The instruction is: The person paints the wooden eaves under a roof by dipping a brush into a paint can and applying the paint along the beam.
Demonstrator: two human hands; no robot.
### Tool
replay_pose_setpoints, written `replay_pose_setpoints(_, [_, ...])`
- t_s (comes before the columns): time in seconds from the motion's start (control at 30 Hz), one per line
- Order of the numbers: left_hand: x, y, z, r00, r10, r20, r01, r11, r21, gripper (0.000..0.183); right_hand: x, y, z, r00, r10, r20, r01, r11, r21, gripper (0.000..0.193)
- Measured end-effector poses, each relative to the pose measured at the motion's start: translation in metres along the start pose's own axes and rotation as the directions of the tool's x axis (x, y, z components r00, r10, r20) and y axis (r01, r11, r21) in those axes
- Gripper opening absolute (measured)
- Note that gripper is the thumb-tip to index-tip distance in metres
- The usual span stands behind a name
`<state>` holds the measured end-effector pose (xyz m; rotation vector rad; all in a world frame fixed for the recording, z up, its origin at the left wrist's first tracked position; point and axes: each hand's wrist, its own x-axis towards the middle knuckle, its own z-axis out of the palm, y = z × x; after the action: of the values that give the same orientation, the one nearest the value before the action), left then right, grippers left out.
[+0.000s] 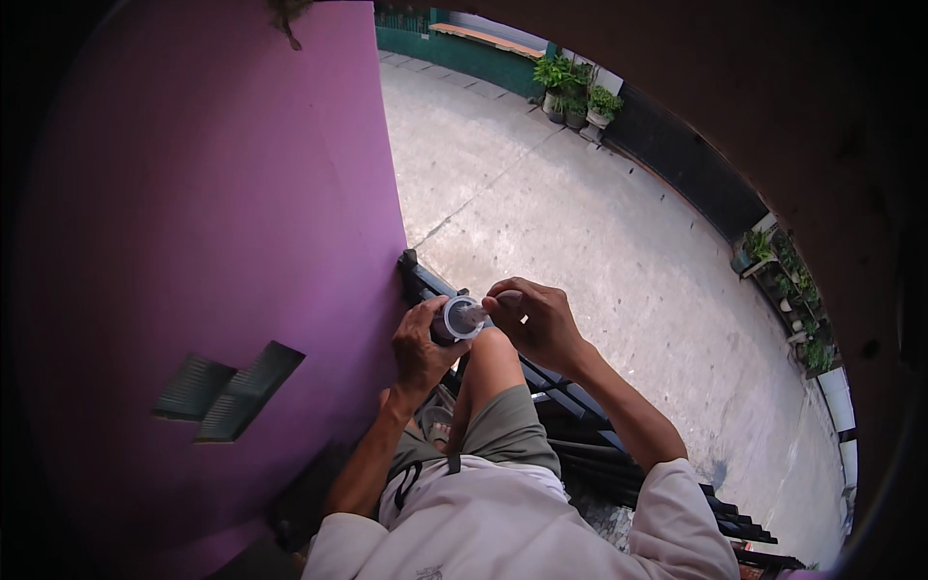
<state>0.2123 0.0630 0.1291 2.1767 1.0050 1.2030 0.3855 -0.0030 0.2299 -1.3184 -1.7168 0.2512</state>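
My left hand (419,345) is wrapped around a small round tub (448,319) with a pale rim, its open mouth facing up. Grey shows inside it; I cannot tell what the contents are. Between the fingers of my right hand (537,317) is what looks like a paintbrush (473,314), its bristle end over the tub's mouth. Whether the bristles touch the inside cannot be made out. Both hands are in front of my raised knee (495,360).
A purple wall (222,193) with dark slatted vents (246,391) rises on the left. Black metal bars (580,406) run beneath my right arm. Beyond lies a concrete yard (619,251), with potted plants (580,92) at its far edge and more along the right.
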Motion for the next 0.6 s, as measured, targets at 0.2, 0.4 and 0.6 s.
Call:
replay_pose_setpoints(0.2, [-0.004,0.000,0.004,0.998,0.068,0.006,-0.069,0.997,0.030,0.063,0.004,0.010,0.012,0.996,-0.081,0.027,0.083,0.994,-0.076,0.015])
replay_pose_setpoints(0.4, [-0.006,-0.001,0.007,0.997,0.074,0.023,-0.074,0.997,0.010,0.065,0.002,0.013,0.016,0.998,-0.026,0.051,0.031,0.995,-0.098,0.019])
replay_pose_setpoints(0.6, [-0.009,-0.004,0.011,0.998,0.043,0.041,-0.045,0.998,0.051,0.061,0.001,0.016,0.013,0.998,0.064,0.008,-0.063,0.991,-0.119,0.020])
